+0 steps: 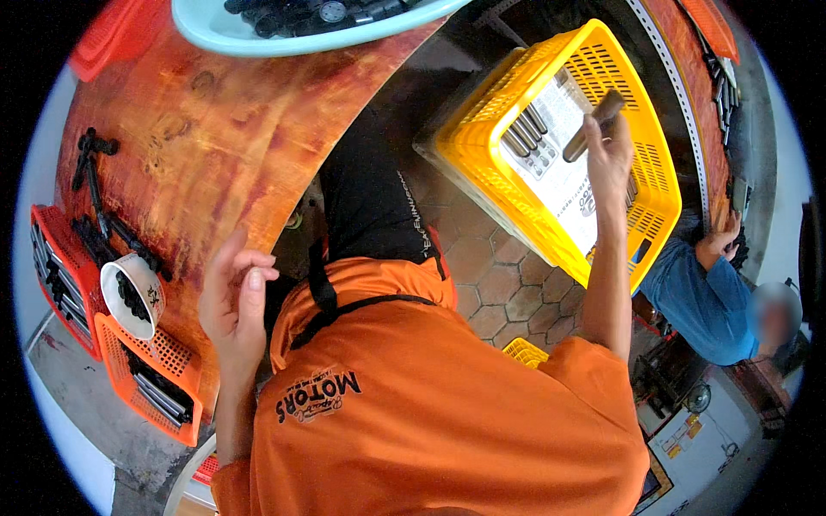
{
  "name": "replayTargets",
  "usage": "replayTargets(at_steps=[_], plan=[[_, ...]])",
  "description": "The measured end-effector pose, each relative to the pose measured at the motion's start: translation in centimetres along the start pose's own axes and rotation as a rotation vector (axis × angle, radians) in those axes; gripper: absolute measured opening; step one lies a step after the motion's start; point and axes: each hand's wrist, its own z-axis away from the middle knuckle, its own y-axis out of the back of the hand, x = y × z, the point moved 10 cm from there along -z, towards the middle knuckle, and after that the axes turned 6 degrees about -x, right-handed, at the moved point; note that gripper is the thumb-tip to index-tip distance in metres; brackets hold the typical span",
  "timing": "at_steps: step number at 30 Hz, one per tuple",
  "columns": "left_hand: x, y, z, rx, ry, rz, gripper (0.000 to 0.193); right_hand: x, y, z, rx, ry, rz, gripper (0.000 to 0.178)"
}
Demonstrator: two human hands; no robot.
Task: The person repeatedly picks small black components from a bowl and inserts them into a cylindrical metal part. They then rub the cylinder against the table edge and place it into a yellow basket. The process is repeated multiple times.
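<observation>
My right hand (611,163) is closed round a short dark metal tube (607,107), held above a yellow plastic basket (488,101) on my right. Printed paper (551,176) lines the basket. Several shiny metal tubes (525,131) lie side by side on that paper, to the left of my right hand. Over the near right edge of the wooden table, my left hand (234,301) hangs with its fingers loosely curled and apart, and nothing shows in it.
A light blue basin (318,47) of black parts stands at the table's (215,129) far edge. Left are black pieces (107,211), a white bowl (116,301), a red basket (64,215) and an orange basket (185,357) of rods. Another person in blue (701,297) works at right.
</observation>
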Motion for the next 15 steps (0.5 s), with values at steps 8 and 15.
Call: replayTargets(at_steps=[8,15], plan=[[-1.1,2.2,1.0,0.115,0.052,-0.153,0.031,13.4,-11.5,-7.4,-0.317,0.224,0.544,0.022],[-1.4,3.3,2.4,0.236,0.11,-0.191,0.031,17.3,-16.7,-12.0,-0.469,0.201,0.684,0.024]])
